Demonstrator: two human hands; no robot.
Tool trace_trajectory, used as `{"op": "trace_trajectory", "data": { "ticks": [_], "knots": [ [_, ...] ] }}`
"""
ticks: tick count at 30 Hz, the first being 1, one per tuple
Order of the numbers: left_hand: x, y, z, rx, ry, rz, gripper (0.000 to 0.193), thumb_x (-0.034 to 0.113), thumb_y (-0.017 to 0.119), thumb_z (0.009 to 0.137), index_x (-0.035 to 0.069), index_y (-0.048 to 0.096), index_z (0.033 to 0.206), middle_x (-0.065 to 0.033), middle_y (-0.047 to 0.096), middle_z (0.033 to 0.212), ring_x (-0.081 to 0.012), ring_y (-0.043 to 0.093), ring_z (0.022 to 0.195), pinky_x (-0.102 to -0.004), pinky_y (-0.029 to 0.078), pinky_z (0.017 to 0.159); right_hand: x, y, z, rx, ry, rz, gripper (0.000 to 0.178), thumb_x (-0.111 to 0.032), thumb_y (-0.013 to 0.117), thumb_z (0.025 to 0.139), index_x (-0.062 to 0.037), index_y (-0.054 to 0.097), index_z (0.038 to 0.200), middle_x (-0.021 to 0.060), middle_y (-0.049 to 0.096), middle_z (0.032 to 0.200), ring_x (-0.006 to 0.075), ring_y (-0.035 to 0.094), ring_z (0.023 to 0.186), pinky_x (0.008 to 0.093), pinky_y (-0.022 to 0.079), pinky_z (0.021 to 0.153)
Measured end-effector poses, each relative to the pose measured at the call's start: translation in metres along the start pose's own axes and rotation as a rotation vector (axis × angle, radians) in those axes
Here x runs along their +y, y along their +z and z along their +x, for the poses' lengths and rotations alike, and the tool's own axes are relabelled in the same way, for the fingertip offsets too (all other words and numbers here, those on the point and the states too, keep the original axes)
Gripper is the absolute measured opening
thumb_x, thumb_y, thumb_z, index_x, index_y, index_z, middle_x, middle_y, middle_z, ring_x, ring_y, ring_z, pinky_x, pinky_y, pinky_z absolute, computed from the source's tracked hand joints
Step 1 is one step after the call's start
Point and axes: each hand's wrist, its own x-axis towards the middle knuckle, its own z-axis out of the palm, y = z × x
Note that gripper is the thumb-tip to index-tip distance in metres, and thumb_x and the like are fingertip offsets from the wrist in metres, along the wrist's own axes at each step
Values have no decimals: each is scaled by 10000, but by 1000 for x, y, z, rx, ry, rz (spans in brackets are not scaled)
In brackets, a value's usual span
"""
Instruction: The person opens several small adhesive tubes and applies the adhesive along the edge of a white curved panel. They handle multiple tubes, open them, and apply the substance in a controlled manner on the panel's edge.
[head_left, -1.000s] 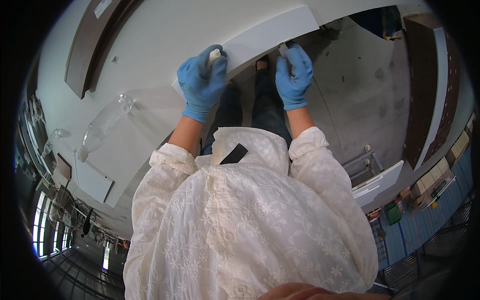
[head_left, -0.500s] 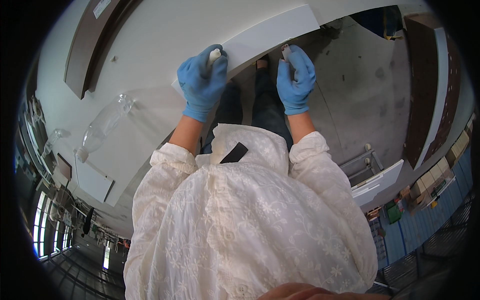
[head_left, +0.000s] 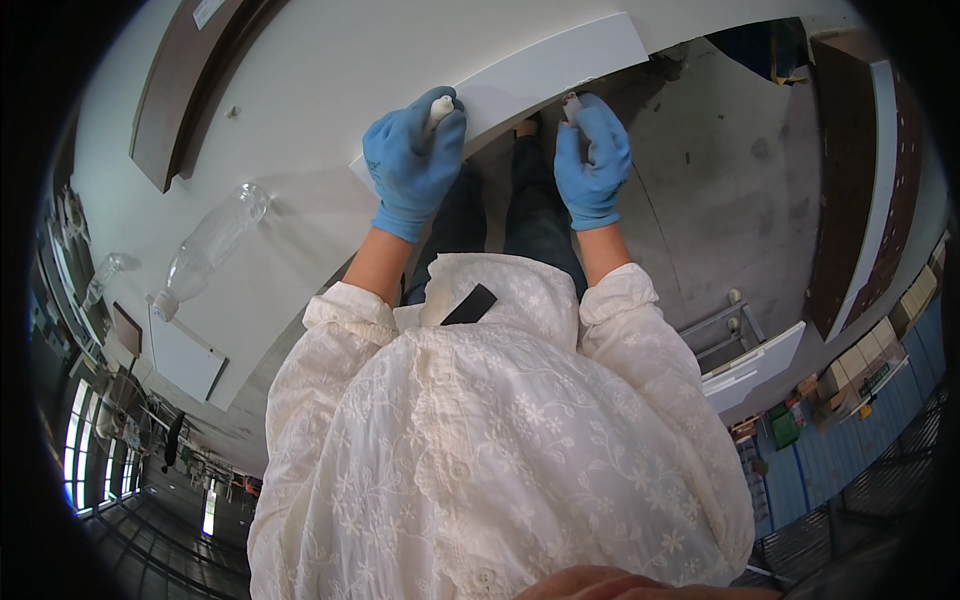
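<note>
My left hand (head_left: 405, 170), in a blue glove, is closed around a small white nozzle-tipped bottle (head_left: 441, 108); most of its body is hidden in the fist. Between the thumb and fingers of my gloved right hand (head_left: 594, 170) is a small whitish piece with a dark end (head_left: 572, 107), too small to name. A long white board (head_left: 560, 62) lies along the table's near edge, just beyond both hands. The left hand is over the board's left part, and the right hand is out past the table edge, above the floor.
On the pale table (head_left: 330, 75) lie a clear plastic bottle (head_left: 215, 242), a brown panel (head_left: 165, 110) and a small white panel (head_left: 187, 352). Dark brown panels (head_left: 850, 190) stand at the right. Near them is a metal-framed trolley (head_left: 725, 330) on the grey floor (head_left: 720, 190).
My left hand has shifted slightly right and nearer to me with the white bottle. The right hand has barely moved, and its hold looks the same.
</note>
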Motion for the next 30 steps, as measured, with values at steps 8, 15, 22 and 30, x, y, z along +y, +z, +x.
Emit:
{"op": "trace_trajectory", "data": {
  "ticks": [8, 15, 22, 30],
  "knots": [
    [1, 0, 2, -2, 9, -10, 158, 148, 780, 878, 66, 745, 1008, -84, 730, 791, -252, 652, 603, -347, 508, 601, -2, -1, -1, -143, 115, -121, 170, 61, 676, 849, 7, 682, 1010, 193, 698, 1068, 346, 689, 886, 352, 563, 792],
    [7, -6, 1, -52, -17, 59, 166, 92, 741, 909, 5, 756, 1050, -66, 769, 844, -186, 692, 678, -303, 546, 685, 8, -4, -5, 87, -4, -48, 255, 70, 695, 831, -21, 670, 1068, 188, 697, 1099, 369, 687, 903, 393, 577, 807],
    [7, -4, 3, -26, 4, 44, 164, 106, 759, 891, 27, 756, 1035, -72, 753, 816, -206, 672, 642, -313, 532, 652, 13, -5, 10, 112, -45, -54, 187, 60, 688, 826, -17, 649, 992, 184, 693, 1054, 364, 675, 881, 388, 571, 780],
    [5, -2, 2, -3, -5, 56, 174, 135, 782, 857, 79, 751, 1019, -82, 718, 771, -265, 651, 611, -357, 513, 618, 15, -10, 9, 43, 70, -133, 102, 32, 656, 861, -9, 669, 953, 179, 701, 1024, 316, 691, 848, 350, 566, 767]
  ]
}}
